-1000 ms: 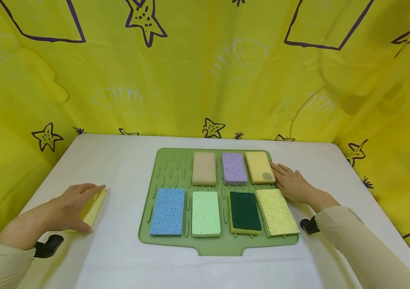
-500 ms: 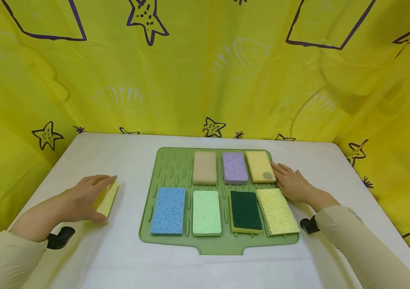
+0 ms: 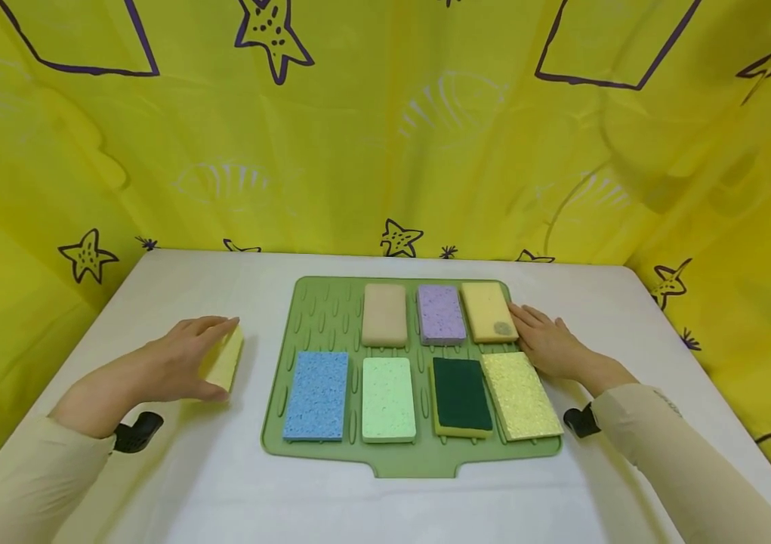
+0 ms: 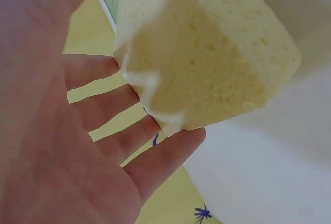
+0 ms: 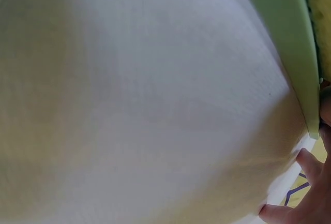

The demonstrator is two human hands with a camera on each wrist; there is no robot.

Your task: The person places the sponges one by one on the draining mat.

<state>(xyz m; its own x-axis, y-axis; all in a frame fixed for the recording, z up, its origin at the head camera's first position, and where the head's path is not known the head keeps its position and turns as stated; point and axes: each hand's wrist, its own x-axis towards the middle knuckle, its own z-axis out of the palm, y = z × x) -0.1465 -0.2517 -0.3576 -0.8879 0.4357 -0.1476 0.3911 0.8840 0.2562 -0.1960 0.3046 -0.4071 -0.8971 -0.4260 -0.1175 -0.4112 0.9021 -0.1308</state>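
My left hand (image 3: 171, 364) grips a pale yellow sponge (image 3: 229, 361) by its edges, thumb on the near side and fingers on the far side, over the table left of the green ribbed mat (image 3: 415, 466). In the left wrist view its porous face (image 4: 201, 48) shows, fingertips at its edge. My right hand (image 3: 550, 346) rests with extended fingers at the mat's right edge, beside a yellow sponge with a round grey mark (image 3: 485, 310). In the right wrist view, parts of the right hand (image 5: 310, 190) appear at the lower right, by the mat's edge.
On the mat lie a beige sponge (image 3: 384, 316), a purple sponge (image 3: 441, 313), a blue sponge (image 3: 316, 395), a mint green sponge (image 3: 388, 399), a dark green-topped sponge (image 3: 461, 394) and a speckled yellow sponge (image 3: 519, 394). Yellow patterned curtains (image 3: 358, 151) enclose the white table (image 3: 208, 483).
My left hand has carried the pale yellow sponge to the right and farther from me, closer to the mat. The right hand has stayed in place.
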